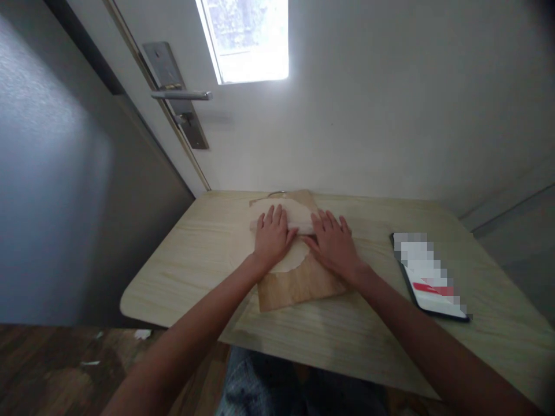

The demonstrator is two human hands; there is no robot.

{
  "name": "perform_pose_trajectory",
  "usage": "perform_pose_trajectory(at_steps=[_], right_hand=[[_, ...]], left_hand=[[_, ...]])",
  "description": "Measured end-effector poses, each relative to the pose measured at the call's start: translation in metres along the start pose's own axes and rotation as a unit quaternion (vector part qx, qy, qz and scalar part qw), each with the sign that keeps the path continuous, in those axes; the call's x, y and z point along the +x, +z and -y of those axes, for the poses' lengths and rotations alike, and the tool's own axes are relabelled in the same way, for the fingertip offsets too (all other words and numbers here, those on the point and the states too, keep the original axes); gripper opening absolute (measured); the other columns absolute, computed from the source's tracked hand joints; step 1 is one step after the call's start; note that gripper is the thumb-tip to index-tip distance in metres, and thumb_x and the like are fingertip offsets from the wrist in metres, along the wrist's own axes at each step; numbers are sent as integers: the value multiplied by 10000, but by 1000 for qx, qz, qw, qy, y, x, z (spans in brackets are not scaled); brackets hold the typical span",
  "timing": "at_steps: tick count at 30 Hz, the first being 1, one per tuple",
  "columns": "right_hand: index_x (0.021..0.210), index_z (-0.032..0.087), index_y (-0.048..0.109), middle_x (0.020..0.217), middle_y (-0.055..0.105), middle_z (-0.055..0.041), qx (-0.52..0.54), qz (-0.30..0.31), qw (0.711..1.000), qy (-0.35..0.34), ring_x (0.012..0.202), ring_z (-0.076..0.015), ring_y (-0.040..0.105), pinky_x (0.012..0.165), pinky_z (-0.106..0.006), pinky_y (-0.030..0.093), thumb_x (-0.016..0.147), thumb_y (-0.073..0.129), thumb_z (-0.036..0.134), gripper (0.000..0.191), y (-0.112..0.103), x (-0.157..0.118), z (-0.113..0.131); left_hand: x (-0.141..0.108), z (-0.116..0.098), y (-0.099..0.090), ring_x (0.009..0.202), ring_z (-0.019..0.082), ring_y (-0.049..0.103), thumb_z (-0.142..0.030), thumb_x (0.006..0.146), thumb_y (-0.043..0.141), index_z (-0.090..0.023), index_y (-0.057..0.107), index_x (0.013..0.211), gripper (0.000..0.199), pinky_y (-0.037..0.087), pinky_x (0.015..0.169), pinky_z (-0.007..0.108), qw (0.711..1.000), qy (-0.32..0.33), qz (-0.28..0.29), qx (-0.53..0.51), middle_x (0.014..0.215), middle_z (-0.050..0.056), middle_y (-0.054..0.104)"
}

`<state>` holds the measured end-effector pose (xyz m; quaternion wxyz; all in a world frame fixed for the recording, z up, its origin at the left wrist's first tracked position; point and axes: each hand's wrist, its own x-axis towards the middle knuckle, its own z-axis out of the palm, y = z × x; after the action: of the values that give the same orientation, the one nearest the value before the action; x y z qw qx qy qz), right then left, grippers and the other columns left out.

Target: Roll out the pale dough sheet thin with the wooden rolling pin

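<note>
A pale rolling pin (pixel 302 227) lies crosswise on a flat, thin sheet of dough (pixel 291 261). Under the dough is a wooden board (pixel 299 286), and the sheet spreads past the board's left side. My left hand (pixel 272 236) rests palm down over the left part of the pin, its fingers stretched out away from me. Over the right part lies my right hand (pixel 333 238), open too, fingers extended and thumb pointing inward. Both palms cover much of the pin, so its right end is hidden.
The light wood-grain table (pixel 182 271) stands against a white door (pixel 368 115) with a metal handle (pixel 182 95) and a bright window pane (pixel 251 40). A phone (pixel 427 277) with a partly blurred screen lies to the right. Small scraps (pixel 142 334) are on the floor at left.
</note>
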<state>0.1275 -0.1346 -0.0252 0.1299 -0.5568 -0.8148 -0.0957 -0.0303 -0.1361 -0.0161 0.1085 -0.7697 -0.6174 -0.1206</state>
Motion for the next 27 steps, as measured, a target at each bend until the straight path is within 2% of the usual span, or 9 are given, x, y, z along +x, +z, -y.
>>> perform_pose_trajectory(at_steps=[3, 8, 12, 17, 22, 27], right_hand=[[1241, 125, 416, 1310, 398, -136, 0, 12, 1000, 24, 1198, -272, 315, 962, -455, 207, 852, 260, 486, 553, 2, 21, -3], [1188, 160, 465, 1232, 475, -126, 7, 15, 998, 56, 1128, -252, 388, 884, -409, 304, 867, 224, 460, 502, 4, 52, -7], [1172, 160, 476, 1167, 521, -126, 21, 30, 997, 73, 1060, -248, 446, 797, -370, 368, 875, 187, 442, 501, 7, 72, -11], [1093, 163, 528, 1091, 566, -120, 39, 62, 992, 100, 974, -243, 510, 752, -354, 383, 877, 167, 438, 503, 9, 94, -18], [1024, 141, 572, 996, 607, -138, 41, 95, 988, 118, 903, -238, 555, 715, -336, 392, 874, 176, 429, 513, 11, 107, -22], [987, 150, 609, 966, 629, -126, 32, 105, 987, 114, 864, -242, 578, 692, -335, 401, 875, 187, 391, 499, 8, 105, -20]], left_hand=[[20, 0, 7, 1214, 258, 318, -427, 877, 208, -129, 420, 1196, 486, 253, 965, 410, 999, -32, -14, -3, 1290, 126, 420], [51, 3, 14, 1054, 240, 464, -428, 884, 164, -149, 536, 1009, 481, 332, 879, 386, 998, -65, -3, -20, 1058, 110, 572], [72, 7, 20, 985, 235, 504, -471, 876, 125, -148, 558, 971, 549, 377, 802, 359, 995, -84, 20, -44, 1007, 108, 589], [94, 11, 22, 945, 231, 533, -514, 862, 77, -138, 563, 1000, 631, 380, 798, 354, 990, -113, 57, -60, 1005, 127, 587], [109, 14, 25, 920, 238, 553, -505, 864, 68, -135, 578, 994, 643, 395, 779, 361, 986, -132, 66, -72, 991, 131, 599], [110, 15, 29, 889, 244, 564, -456, 865, 130, -128, 606, 955, 585, 410, 748, 354, 989, -128, 56, -56, 961, 133, 618]])
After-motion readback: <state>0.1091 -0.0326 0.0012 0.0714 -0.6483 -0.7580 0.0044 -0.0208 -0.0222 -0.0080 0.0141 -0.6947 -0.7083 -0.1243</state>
